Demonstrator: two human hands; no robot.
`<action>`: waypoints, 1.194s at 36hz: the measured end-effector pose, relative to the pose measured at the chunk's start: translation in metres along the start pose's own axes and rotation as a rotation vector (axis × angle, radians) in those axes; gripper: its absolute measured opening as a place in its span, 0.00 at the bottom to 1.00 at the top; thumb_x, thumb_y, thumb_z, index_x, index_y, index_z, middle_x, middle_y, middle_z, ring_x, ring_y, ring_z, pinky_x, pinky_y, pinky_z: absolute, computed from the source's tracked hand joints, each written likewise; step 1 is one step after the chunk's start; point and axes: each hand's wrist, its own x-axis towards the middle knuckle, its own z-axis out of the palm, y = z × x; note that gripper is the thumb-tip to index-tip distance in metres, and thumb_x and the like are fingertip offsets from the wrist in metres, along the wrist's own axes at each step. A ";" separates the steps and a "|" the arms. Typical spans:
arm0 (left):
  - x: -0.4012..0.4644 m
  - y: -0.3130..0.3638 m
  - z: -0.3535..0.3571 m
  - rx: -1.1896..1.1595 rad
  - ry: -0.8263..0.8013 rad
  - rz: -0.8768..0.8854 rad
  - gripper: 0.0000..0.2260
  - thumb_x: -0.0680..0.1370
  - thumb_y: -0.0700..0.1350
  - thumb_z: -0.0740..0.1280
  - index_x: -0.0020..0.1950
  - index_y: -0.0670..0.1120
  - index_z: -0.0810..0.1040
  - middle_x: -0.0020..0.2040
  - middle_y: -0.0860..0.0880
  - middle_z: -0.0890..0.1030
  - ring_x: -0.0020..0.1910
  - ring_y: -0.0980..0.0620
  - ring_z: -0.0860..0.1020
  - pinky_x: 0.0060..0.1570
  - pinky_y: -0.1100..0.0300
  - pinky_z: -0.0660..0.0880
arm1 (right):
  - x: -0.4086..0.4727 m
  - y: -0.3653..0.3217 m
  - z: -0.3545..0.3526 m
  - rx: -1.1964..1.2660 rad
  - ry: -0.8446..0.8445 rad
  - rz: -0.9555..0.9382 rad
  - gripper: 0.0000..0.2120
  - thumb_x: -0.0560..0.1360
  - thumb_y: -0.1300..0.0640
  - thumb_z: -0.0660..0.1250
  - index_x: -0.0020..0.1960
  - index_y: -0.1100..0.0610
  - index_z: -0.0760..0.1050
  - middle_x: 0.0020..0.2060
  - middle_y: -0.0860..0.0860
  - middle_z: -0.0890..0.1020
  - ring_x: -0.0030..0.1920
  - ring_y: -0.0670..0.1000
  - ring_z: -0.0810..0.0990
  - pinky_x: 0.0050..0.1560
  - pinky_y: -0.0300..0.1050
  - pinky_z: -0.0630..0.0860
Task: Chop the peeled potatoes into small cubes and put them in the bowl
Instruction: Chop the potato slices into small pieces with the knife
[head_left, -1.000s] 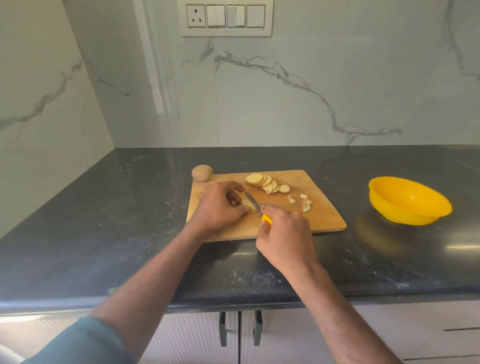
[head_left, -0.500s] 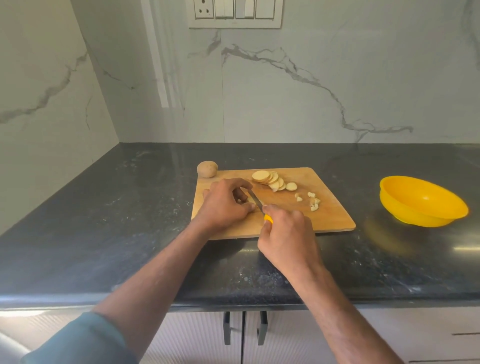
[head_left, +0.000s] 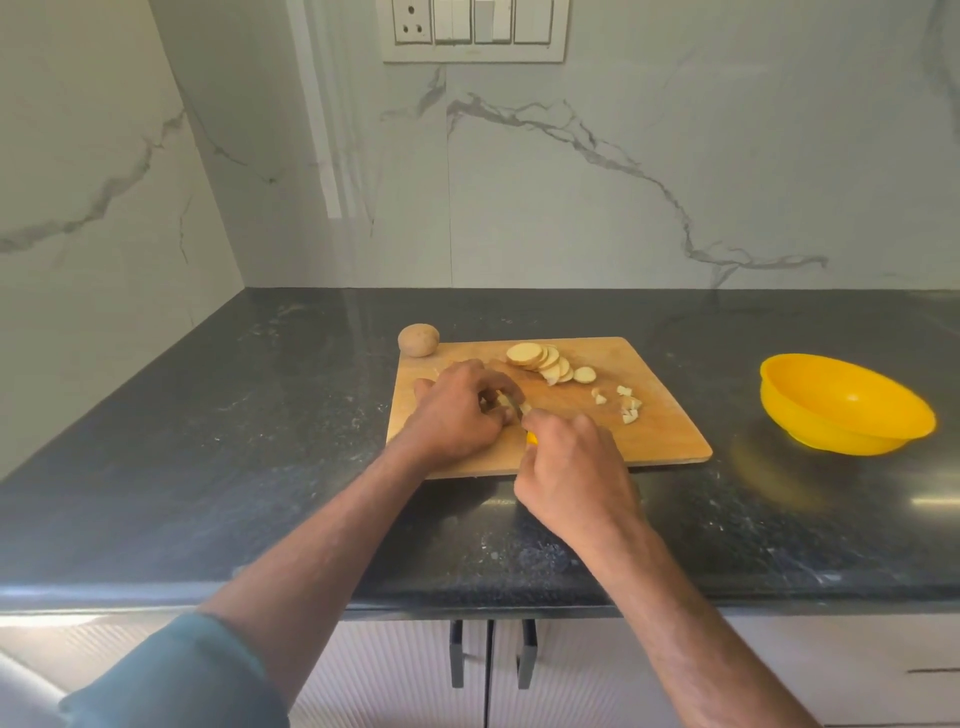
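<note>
White marble-veined walls meet in a corner behind the dark speckled tabletop. A switch panel sits high; pale cabinet doors, apparently ribbed, hang below.

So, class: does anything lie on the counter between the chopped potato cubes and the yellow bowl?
Nothing visible does. Between the cubes on the cutting board and the yellow bowl lies only bare board and dark counter.
</note>
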 end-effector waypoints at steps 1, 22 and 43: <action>0.000 0.000 0.000 0.000 -0.006 -0.002 0.08 0.76 0.47 0.72 0.51 0.60 0.84 0.47 0.56 0.76 0.49 0.56 0.74 0.57 0.45 0.67 | -0.003 0.000 -0.001 -0.008 -0.002 -0.004 0.14 0.78 0.60 0.64 0.63 0.55 0.77 0.40 0.50 0.78 0.37 0.49 0.71 0.36 0.37 0.66; 0.001 -0.004 0.001 -0.059 0.036 -0.012 0.09 0.74 0.49 0.74 0.53 0.58 0.84 0.45 0.57 0.80 0.46 0.58 0.77 0.58 0.45 0.72 | -0.039 0.017 -0.035 0.065 0.114 0.093 0.15 0.73 0.60 0.69 0.59 0.54 0.83 0.44 0.50 0.87 0.39 0.51 0.83 0.37 0.37 0.76; 0.002 -0.012 -0.001 -0.227 0.132 -0.082 0.12 0.67 0.44 0.82 0.48 0.50 0.85 0.40 0.53 0.85 0.42 0.58 0.83 0.48 0.53 0.83 | -0.003 -0.002 0.010 0.041 0.140 0.079 0.17 0.74 0.61 0.65 0.61 0.54 0.81 0.44 0.53 0.86 0.43 0.56 0.83 0.41 0.43 0.75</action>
